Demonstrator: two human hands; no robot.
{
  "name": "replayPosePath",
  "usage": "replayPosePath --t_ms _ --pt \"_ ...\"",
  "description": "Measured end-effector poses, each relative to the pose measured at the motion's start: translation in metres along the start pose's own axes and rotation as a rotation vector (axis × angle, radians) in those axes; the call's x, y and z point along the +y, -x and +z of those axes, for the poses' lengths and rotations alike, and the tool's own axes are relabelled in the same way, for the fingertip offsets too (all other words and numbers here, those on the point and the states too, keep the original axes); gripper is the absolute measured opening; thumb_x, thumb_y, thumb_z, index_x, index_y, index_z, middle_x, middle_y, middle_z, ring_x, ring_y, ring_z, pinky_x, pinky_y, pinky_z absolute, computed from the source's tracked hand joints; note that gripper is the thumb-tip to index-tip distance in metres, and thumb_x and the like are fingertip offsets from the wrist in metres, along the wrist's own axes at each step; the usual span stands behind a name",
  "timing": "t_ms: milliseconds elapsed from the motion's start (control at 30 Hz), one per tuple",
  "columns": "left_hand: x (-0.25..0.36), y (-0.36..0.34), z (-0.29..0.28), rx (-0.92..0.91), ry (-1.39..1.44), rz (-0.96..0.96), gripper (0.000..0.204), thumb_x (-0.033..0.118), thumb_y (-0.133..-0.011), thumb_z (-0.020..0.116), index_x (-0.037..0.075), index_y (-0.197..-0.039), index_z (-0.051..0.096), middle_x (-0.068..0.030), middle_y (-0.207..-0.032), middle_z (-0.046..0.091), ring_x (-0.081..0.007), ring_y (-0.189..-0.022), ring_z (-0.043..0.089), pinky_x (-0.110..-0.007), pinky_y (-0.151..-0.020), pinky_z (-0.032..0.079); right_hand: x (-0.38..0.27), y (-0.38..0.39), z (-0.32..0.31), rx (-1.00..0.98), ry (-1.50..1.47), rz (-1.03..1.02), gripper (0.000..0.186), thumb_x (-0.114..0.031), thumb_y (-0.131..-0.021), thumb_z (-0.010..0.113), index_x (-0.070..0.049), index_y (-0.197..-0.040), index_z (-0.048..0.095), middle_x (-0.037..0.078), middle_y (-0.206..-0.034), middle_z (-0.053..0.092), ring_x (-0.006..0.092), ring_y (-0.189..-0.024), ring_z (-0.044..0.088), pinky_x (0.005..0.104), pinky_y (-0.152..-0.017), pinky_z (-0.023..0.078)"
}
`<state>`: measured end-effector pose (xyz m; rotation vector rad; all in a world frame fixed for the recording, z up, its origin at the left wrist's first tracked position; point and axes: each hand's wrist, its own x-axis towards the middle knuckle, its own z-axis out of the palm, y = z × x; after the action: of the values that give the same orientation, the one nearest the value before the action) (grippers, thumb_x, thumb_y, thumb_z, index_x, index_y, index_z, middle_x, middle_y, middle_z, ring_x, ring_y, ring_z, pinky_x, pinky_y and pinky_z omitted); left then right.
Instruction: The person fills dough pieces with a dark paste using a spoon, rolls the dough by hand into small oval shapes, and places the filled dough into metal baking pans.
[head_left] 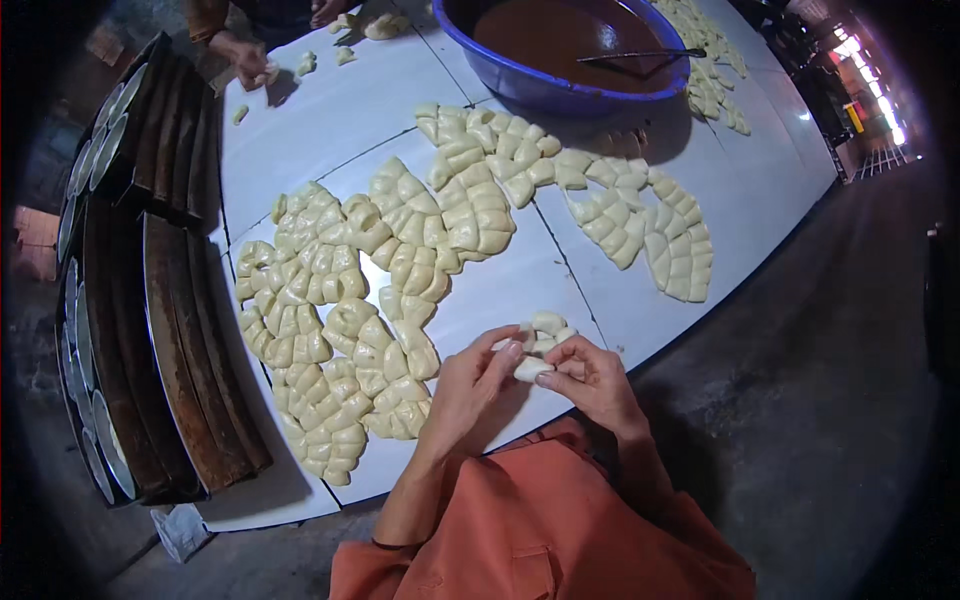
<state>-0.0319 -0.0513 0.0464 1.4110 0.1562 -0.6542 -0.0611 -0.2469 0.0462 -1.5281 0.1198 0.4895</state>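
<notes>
My left hand [480,385] and my right hand [590,385] meet near the table's front edge, fingers closed on a small pale dough piece [532,369] between them. A few more soft pieces [550,324] lie just beyond my fingertips, partly hidden by them. To the left and behind spreads a wide, irregular mass of glossy dough cut into many small squares [400,215], with a separate fan-shaped section [680,250] at the right.
Stacked dark metal tins [190,350] line the table's left edge. A blue basin [480,55] of brown liquid with a long utensil stands at the back, more dough [715,95] beside it. Another person's hand [250,62] holds a piece at the upper left. The white table [760,170] curves toward the floor.
</notes>
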Motion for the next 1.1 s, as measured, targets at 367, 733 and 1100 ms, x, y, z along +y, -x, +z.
replayPosePath --t_ms 367,733,1100 --pt "-0.023 0.005 0.006 0.157 -0.494 0.108 0.044 0.02 -0.085 0.073 0.001 -0.122 0.056 -0.015 -0.096 0.068 -0.0249 -0.08 0.07 -0.035 -0.071 0.055 0.032 0.004 0.006 0.315 0.707 -0.006 0.028 -0.027 -0.092 0.07 -0.001 -0.081 0.065 0.005 -0.057 0.058 0.0069 -0.054 0.059 0.0275 -0.048 0.045" --pt "-0.024 -0.002 0.009 0.146 -0.564 0.158 0.065 0.014 -0.082 0.072 0.007 -0.141 0.045 -0.0134 -0.094 0.069 -0.0296 -0.08 0.07 -0.038 -0.073 0.055 0.018 -0.034 -0.032 0.219 1.018 -0.555 0.025 -0.014 -0.08 0.075 -0.006 -0.102 0.066 0.014 -0.116 0.065 0.0325 -0.108 0.061 0.0414 -0.086 0.048" --pt "-0.027 -0.004 0.012 0.162 -0.542 0.255 0.058 0.023 -0.086 0.069 0.004 -0.136 0.048 -0.0166 -0.089 0.066 -0.0368 -0.078 0.067 -0.045 -0.07 0.052 0.026 -0.026 -0.015 0.297 0.735 -0.47 0.022 -0.012 -0.082 0.072 -0.006 -0.102 0.067 0.016 -0.117 0.064 0.0336 -0.106 0.061 0.0407 -0.088 0.048"
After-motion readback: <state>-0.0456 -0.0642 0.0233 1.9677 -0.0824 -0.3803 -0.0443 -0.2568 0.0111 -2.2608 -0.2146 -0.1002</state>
